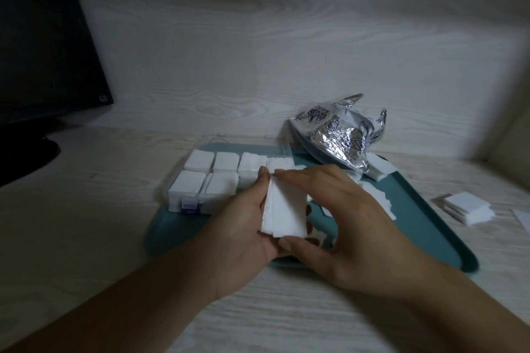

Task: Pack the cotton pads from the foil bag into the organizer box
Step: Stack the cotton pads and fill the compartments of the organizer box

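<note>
— Both forearms come in from the bottom edge. What are the hands doing?

— Left hand (243, 226) cups a stack of cotton pads (285, 209) from beneath, fingers curled up round its left edge. Right hand (338, 223) pinches the same stack, fingertips on the far end and thumb on the near end.

— Where is the stack?

— Held just above the teal tray (424, 226), in front of the organizer box (183, 195).

— And the box?

— Clear plastic, sitting on the left part of the tray, with a purple latch (188, 206) on its near wall. The compartments in view are filled with white pads; the near right ones are hidden behind the hands.

— The foil bag?

— Foil bag (341, 137) lies crumpled at the tray's far right corner, silver with blue print, a thick pile of pads (380, 170) just beside it. Loose pads (378, 198) lie on the tray under the right hand.

— Anything off the tray?

— Another small stack (466, 205) on the pale wood-grain counter (86, 209) to the right, and a dark monitor (43, 37) at far left.
</note>
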